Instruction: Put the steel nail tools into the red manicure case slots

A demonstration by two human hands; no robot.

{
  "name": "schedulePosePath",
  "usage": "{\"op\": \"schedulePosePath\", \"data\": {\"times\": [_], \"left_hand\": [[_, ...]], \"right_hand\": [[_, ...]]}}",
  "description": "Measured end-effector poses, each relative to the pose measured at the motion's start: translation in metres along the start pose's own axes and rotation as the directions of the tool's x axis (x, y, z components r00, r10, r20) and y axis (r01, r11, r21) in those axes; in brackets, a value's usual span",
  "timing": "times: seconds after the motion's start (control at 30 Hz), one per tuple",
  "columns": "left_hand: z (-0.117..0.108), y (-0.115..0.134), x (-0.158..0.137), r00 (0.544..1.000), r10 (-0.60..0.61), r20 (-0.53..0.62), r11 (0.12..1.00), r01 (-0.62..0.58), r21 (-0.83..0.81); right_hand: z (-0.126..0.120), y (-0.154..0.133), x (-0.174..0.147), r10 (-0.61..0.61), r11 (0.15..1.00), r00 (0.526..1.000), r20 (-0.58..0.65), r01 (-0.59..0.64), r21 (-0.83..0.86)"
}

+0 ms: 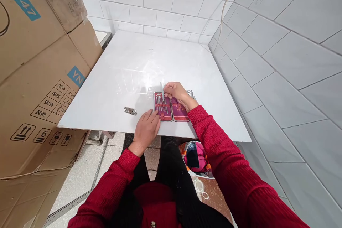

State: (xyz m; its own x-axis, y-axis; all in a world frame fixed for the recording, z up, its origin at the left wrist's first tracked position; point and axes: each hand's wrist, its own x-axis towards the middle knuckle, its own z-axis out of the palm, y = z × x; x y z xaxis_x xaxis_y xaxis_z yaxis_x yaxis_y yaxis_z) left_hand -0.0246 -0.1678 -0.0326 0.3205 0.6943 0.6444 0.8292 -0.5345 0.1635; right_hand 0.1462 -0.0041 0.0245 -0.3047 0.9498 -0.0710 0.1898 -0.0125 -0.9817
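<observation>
A manicure case (pixel 181 118) lies spread on the white table, its inside purple and red with a dark rim. Several slim metal tools (pixel 160 104) sit under a strap in its left half. My left hand (pixel 146 128) rests flat at the case's left edge, fingers stretched out and touching it. Above the left half, my right hand (pixel 175 91) pinches a slim silver manicure tool (pixel 162 92), held roughly upright; its exact kind is too small to make out. Two nail clippers (pixel 130 110) or similar shiny metal pieces lie to the left of my left hand.
The white table (pixel 128 53) meets a tiled wall at the back. Big cardboard boxes (pixel 40 78) stand on the left, and a grey tiled wall (pixel 280 78) rises on the right. Below the table's front edge is a bag (pixel 199 158) with pink cloth and a dark phone-like object.
</observation>
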Motion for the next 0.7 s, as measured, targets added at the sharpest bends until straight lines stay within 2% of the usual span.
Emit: {"op": "schedulePosePath", "data": {"times": [0.17, 0.33, 0.7], "left_hand": [[0.001, -0.001, 0.001, 1.0, -0.012, 0.024, 1.0, 0.012, -0.009], [0.001, -0.001, 0.002, 1.0, -0.018, 0.026, 1.0, 0.018, -0.02], [0.002, -0.002, 0.002, 0.999, -0.013, 0.036, 1.0, 0.013, -0.016]], "right_hand": [[-0.011, 0.018, -0.009, -0.045, 0.996, 0.998, -0.054, 0.049, 0.074], [-0.014, 0.024, -0.012, -0.138, 0.99, 0.989, -0.05, 0.139, 0.012], [-0.014, 0.018, -0.011, -0.113, 0.991, 0.991, -0.07, 0.108, -0.074]]}}
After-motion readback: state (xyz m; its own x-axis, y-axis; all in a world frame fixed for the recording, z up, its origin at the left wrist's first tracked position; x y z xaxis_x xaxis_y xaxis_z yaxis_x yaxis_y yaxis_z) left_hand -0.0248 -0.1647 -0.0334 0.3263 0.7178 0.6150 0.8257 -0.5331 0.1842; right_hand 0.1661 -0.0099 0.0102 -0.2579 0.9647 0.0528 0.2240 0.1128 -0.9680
